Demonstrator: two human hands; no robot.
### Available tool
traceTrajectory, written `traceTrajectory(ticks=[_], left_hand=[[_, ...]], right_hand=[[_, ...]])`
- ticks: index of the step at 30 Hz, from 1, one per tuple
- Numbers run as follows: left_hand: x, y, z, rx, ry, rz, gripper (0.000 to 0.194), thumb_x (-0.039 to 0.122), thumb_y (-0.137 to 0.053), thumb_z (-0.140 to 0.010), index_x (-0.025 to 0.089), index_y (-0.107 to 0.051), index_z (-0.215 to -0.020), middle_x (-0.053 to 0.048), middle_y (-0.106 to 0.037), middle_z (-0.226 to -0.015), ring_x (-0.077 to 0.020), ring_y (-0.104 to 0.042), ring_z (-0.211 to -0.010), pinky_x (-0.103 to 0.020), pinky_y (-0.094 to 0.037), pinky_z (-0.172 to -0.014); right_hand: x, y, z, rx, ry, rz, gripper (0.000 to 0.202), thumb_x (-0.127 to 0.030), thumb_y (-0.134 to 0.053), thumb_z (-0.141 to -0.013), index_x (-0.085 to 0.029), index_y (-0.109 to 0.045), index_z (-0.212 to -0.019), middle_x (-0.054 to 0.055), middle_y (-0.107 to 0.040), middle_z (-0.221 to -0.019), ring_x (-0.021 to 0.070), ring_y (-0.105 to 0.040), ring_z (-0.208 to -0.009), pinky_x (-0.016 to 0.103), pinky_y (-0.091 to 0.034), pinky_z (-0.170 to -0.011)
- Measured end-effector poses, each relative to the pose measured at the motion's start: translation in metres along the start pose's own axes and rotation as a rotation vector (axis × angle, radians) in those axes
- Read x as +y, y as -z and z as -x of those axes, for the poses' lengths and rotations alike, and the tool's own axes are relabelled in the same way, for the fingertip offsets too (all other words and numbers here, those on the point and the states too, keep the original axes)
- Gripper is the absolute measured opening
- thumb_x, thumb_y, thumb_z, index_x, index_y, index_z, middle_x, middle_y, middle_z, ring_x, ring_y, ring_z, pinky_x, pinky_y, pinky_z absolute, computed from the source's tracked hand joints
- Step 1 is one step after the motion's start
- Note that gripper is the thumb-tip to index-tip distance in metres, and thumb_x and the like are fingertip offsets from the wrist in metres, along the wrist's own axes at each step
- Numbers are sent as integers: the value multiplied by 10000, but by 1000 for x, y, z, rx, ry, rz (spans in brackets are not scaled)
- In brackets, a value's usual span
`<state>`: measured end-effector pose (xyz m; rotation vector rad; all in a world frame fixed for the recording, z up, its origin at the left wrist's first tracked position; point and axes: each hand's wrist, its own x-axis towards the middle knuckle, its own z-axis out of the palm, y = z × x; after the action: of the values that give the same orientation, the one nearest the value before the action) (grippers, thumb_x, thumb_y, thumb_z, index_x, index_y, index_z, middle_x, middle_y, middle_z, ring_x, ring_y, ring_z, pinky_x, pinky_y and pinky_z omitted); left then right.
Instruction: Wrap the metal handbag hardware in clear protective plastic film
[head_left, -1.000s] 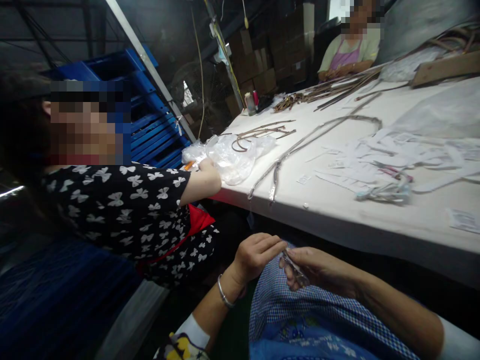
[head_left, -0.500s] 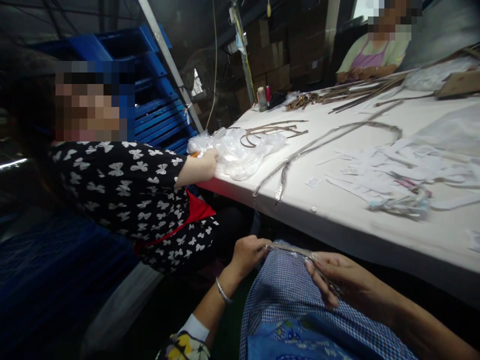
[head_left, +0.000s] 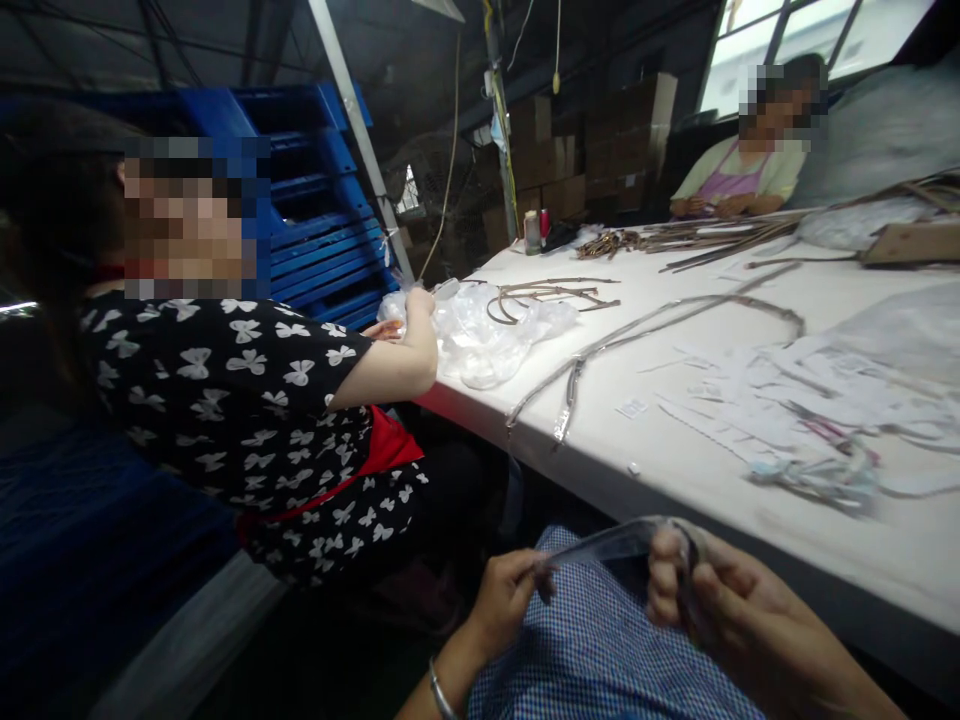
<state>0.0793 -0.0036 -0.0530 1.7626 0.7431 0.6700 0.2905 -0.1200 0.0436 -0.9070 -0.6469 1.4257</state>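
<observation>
One strip joins left hand, right hand — now farther apart.

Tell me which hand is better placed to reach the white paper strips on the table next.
Right, probably: the right hand is nearer the paper strips than the left hand, though both hold the clear plastic film.

Left hand pinching; right hand curled, forearm slanted from lower right.
</observation>
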Motion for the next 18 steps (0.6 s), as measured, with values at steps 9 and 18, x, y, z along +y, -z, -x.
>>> traceTrajectory(ticks=[9,18], left_hand=[[60,-22,28,-103,189,336,430,523,-541,-884,124,-701,-883,-21,-587,-585,-56,-363,-431,-189,-262,-431],[86,19,26,26,333,559,434,541,-631,-821,107,-654,-812,21,-514,-555,-14,-262,-398,-177,-140,-400]], right_hand=[[-14,0,-73,382,640,343,222,-359,-663,-859,-284,-684,-1067,51,-711,-1101,266,-657,-1056,506,-450,-1035],[61,39,-58,-289,692,1185,348,-226,-420,-977,-206,-557,-1296,104,-722,-1055,199,-693,-956,303,-551,-853]])
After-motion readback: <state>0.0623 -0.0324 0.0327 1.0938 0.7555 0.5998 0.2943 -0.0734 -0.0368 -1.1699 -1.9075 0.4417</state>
